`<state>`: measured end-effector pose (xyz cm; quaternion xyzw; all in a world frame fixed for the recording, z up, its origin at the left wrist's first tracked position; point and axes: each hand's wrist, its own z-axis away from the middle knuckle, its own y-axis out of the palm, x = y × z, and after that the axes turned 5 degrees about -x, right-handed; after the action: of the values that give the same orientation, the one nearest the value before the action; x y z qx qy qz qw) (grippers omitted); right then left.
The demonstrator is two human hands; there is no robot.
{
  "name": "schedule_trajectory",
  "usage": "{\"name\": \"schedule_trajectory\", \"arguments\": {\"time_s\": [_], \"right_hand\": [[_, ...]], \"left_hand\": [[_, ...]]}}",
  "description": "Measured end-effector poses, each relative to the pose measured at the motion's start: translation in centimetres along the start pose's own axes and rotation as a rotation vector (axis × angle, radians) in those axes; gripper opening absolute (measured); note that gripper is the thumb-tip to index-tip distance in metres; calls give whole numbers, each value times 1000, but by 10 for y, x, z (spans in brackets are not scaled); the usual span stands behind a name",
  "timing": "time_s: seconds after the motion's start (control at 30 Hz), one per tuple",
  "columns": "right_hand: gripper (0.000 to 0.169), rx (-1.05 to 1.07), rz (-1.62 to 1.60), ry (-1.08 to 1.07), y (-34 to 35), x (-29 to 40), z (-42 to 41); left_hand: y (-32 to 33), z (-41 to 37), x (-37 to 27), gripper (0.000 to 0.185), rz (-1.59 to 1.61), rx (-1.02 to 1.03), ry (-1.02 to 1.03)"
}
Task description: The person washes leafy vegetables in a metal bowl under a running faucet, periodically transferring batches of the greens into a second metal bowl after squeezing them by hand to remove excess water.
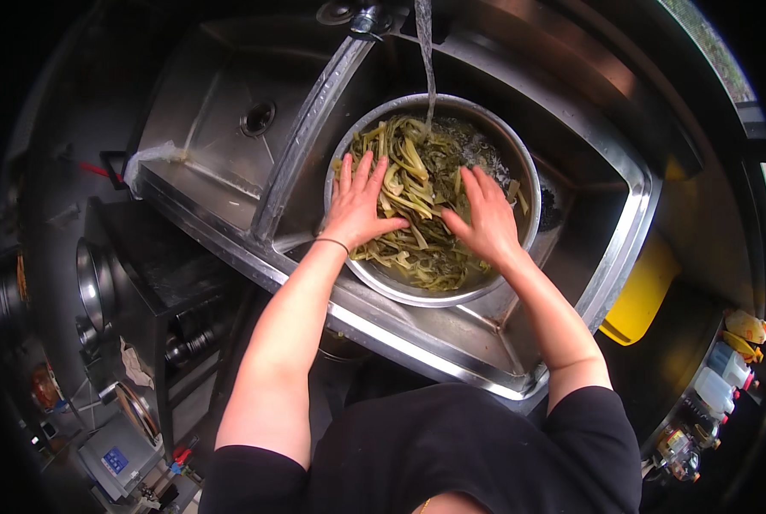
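A round steel basin [529,168] stands in the right bowl of a double sink, holding water and a heap of limp green leafy vegetables [415,183] with pale stalks. A stream of water [425,58] falls into it from above. My left hand [361,205], a thin dark band at its wrist, lies spread over the left side of the heap. On the right, my right hand [486,212] rests at the greens with fingers slightly bent and thumb apart. Neither hand visibly grips a stalk. The fingertips partly sink among the leaves.
The left sink bowl [222,154] has a drain, and a metal divider [312,128] separates the bowls. Beyond the right rim is a yellow container [640,295]. Several bottles [717,389] line the far right. A dark cart [164,257] with metal bowls stands left.
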<state>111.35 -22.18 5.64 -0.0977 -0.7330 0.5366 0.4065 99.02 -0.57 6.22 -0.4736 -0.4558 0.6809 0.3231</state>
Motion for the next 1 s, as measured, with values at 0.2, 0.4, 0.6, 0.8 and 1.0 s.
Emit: {"name": "schedule_trajectory", "arguments": {"time_s": [0.2, 0.4, 0.6, 0.8, 1.0], "right_hand": [[47, 343, 124, -84, 34, 10, 52], [49, 580, 240, 66, 54, 8, 16], [31, 301, -179, 14, -41, 94, 48], [22, 532, -679, 161, 20, 255, 147], [55, 853, -365, -103, 273, 259, 223]], "left_hand": [[7, -11, 5, 110, 13, 27, 56], [-8, -6, 5, 105, -36, 91, 61], [-83, 125, 38, 63, 661, -517, 144], [-12, 337, 175, 36, 1192, -879, -623], [168, 482, 203, 38, 1550, -820, -1325]]}}
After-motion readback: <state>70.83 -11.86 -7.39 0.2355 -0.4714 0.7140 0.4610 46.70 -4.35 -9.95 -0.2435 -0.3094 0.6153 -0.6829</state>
